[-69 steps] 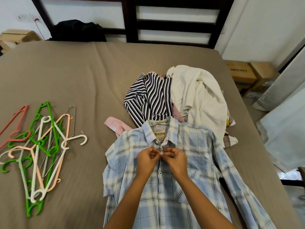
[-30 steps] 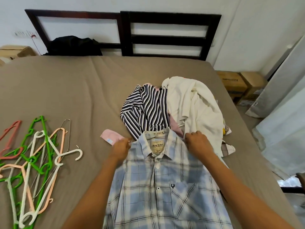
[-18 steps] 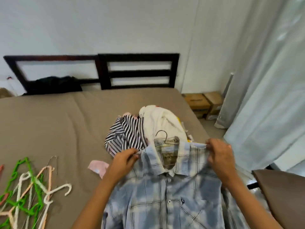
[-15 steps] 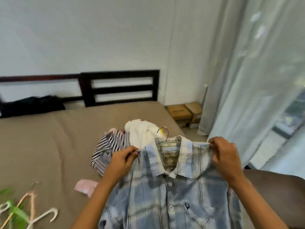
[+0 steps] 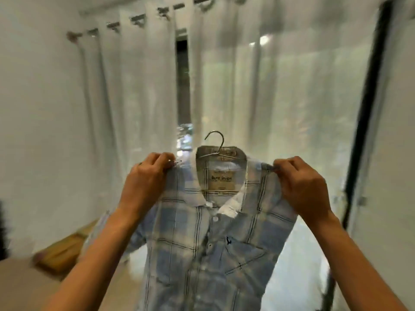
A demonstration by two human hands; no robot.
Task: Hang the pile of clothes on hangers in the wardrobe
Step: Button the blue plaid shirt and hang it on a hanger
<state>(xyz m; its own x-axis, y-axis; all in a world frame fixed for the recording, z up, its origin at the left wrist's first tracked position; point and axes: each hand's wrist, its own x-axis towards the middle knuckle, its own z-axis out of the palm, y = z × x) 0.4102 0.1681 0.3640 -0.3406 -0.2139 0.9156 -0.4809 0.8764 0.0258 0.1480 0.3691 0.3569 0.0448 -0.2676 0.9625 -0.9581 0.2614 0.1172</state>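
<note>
A blue and white plaid shirt [image 5: 206, 250] hangs in the air in front of me, buttoned at the collar, on a metal wire hanger [image 5: 216, 145] whose hook sticks up above the collar. My left hand [image 5: 147, 180] grips the shirt's left shoulder. My right hand [image 5: 303, 187] grips its right shoulder. Both hold the shirt up at chest height, facing me. The pile of clothes and the other hangers are out of view. No wardrobe shows.
White sheer curtains [image 5: 258, 86] cover a window straight ahead, with a dark gap between the panels. A white wall is at the left. Cardboard boxes [image 5: 65, 252] lie on the floor at the lower left. A dark vertical frame [image 5: 363, 122] stands at the right.
The shirt has been lifted off the bed by its shoulders and carried up. My view has swung right from the bed to the curtains.
</note>
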